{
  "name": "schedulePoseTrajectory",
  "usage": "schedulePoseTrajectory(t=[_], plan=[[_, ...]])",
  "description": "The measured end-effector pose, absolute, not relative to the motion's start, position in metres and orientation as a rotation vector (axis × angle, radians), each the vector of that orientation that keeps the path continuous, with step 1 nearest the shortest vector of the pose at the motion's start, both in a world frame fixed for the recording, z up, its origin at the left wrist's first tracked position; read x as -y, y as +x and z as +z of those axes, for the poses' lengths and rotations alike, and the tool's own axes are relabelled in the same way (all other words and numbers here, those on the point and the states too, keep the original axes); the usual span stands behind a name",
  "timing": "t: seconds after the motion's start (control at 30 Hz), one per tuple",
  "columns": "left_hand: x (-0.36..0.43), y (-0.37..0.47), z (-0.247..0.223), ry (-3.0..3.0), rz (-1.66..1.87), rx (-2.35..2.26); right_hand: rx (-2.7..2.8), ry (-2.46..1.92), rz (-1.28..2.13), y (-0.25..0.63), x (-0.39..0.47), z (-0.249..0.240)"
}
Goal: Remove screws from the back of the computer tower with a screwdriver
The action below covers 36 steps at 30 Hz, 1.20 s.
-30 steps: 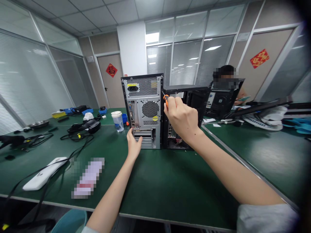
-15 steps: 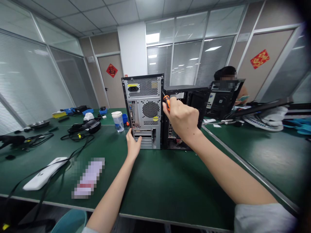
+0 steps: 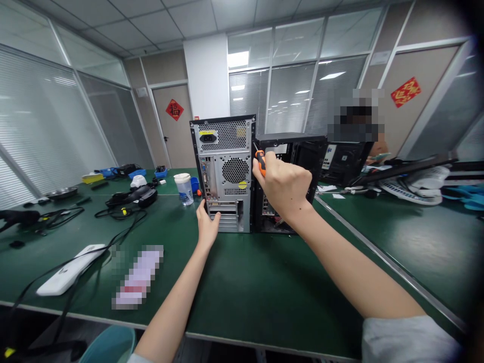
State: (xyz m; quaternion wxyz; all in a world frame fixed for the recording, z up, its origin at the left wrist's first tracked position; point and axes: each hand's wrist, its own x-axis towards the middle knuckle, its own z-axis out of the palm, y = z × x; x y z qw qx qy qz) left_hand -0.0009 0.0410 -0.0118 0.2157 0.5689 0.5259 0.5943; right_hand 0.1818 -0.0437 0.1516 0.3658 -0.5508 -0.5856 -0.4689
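A computer tower [image 3: 223,160] stands upright on the green table with its grey back panel facing me. My left hand [image 3: 207,228] grips the tower's lower left edge, its thumb on the back panel near the slot covers and the other fingers round the side. In my right hand [image 3: 283,179], closed round the handle, is an orange-and-black screwdriver [image 3: 260,160]. Its shaft points up and left to the tower's upper right edge; whether the tip touches a screw cannot be made out. Just right of the tower, partly behind my right hand, is a second, black computer case [image 3: 291,137].
Left of the tower stands a lidded plastic cup [image 3: 184,190]. Cables, a white flat device [image 3: 70,272] and a blurred-out lilac object [image 3: 140,277] lie on the left. Farther right, a person sits behind another black case [image 3: 342,159], beside a white keyboard [image 3: 406,189].
My right hand and the screwdriver have shifted very slightly, and the handle looks a little turned. My left hand and the computer tower stay in place.
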Motion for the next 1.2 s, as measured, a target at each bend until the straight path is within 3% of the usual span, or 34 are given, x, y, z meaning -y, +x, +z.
schedulePoseTrajectory(t=[0.63, 1.2], plan=[[-0.041, -0.008, 0.003, 1.494, 1.524, -1.492, 1.57, -1.646, -1.125, 0.171, 0.053, 0.149], [-0.06, -0.016, -0.009, 1.553, 1.582, -1.49, 1.604, -1.449, -1.263, 0.171, 0.046, 0.146]])
